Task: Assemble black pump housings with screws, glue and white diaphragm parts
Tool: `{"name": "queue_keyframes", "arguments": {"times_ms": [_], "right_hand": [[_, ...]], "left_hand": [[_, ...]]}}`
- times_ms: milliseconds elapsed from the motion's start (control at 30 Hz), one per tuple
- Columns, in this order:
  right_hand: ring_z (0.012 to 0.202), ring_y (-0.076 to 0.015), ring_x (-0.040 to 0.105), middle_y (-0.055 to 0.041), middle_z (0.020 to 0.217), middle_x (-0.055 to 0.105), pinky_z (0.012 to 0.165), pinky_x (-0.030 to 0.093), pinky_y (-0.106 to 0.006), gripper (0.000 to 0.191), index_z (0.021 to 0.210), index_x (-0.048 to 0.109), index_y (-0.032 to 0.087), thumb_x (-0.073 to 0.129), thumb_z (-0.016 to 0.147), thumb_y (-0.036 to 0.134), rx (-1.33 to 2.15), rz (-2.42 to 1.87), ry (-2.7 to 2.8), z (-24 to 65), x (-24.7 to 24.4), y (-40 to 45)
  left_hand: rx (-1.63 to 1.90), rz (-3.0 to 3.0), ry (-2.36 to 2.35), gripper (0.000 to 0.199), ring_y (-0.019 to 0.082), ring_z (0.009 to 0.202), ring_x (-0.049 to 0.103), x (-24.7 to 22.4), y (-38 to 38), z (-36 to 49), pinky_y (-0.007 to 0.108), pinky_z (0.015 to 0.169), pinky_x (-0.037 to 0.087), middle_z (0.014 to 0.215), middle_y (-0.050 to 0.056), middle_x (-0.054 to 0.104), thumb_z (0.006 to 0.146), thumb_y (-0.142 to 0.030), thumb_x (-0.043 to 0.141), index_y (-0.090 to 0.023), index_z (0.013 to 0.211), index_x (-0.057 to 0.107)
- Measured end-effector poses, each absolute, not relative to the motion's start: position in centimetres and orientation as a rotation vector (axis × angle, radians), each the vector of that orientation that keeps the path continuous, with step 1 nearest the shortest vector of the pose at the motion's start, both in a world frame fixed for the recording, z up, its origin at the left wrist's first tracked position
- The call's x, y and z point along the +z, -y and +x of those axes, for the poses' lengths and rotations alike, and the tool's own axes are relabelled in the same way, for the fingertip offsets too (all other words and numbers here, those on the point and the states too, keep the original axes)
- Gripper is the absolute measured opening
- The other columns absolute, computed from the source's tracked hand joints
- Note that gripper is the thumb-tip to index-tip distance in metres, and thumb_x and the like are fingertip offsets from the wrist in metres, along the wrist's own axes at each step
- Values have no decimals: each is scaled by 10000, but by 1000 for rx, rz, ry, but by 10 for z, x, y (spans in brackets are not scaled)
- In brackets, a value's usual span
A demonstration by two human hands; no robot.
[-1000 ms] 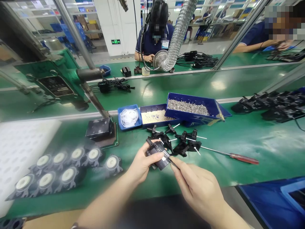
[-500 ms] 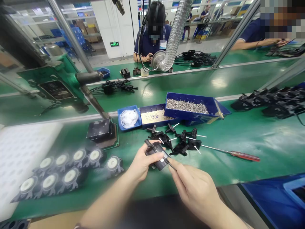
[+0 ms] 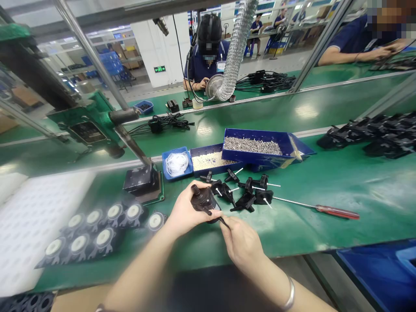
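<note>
My left hand (image 3: 182,210) is wrapped round a black pump-like housing (image 3: 202,199), a rounded body with a short round spout turned up toward me. Pinched in my right hand (image 3: 243,242) is a thin black cable-like piece (image 3: 224,222) at the housing's lower right side; its far end is hidden by the fingers. Just beyond the hands lie several small black plastic parts (image 3: 245,201) with thin white rods sticking out. A screwdriver (image 3: 336,211) with a red handle rests to the right, its shaft pointing at those parts.
Behind the parts stand a blue bin of metal pins (image 3: 253,146), a bin of small cream pieces (image 3: 208,161) and a tray of white rings (image 3: 177,164). A green press (image 3: 87,123) rises at left, near black parts with white discs (image 3: 104,237). A co-worker (image 3: 209,52) sits opposite.
The housing has turned in my left hand, so its spout end now faces up toward me. My right hand has shifted left and nearer; a wrist bangle now shows. The view has moved slightly.
</note>
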State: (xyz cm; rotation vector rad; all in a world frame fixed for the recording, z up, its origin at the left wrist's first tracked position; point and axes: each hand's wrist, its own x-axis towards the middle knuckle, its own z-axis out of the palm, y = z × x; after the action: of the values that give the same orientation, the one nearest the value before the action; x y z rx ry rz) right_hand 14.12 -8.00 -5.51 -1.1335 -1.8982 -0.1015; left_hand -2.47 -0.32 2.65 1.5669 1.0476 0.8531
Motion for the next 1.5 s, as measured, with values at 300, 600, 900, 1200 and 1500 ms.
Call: {"name": "queue_keyframes", "arguments": {"times_ms": [300,600,900,1200,1500], "right_hand": [[717,-151,437,-49,789,487,697,372,-298,126,961,455,113,355,1037,115,-33,-1179,1882,138,-75,70],[681,-138,432,-45,737,467,623,369,-251,275,820,429,124,287,1055,144,25,-1200,1848,141,-89,70],[669,-131,433,-38,736,460,620,366,-243,288,824,419,131,266,1067,150,57,-1202,1840,142,-93,70],[1062,-196,551,-120,1095,568,948,467,-363,170,1128,529,102,472,1025,224,-12,-1276,1891,220,-45,78],[877,-188,624,-156,1019,615,764,489,-313,399,1044,678,90,542,995,462,-366,-1721,2079,430,-76,98]], "left_hand": [[703,1992,-1137,531,286,1145,606,38,0,-15,375,964,463,1204,53,648,646,-348,841,-258,1100,581],[646,2235,-1080,514,313,1278,547,25,-1,-6,434,1039,458,1234,97,662,667,-326,814,-235,1119,586],[600,2359,-1027,568,309,1203,591,25,-8,-5,444,1029,479,1229,120,661,676,-391,813,-230,1180,607],[597,2452,-925,535,297,1220,587,16,-7,-14,417,1016,500,1207,102,677,714,-394,783,-232,1188,594],[554,2433,-860,513,299,1244,568,17,-10,-19,408,1019,491,1204,100,680,733,-395,762,-234,1193,598]]}}
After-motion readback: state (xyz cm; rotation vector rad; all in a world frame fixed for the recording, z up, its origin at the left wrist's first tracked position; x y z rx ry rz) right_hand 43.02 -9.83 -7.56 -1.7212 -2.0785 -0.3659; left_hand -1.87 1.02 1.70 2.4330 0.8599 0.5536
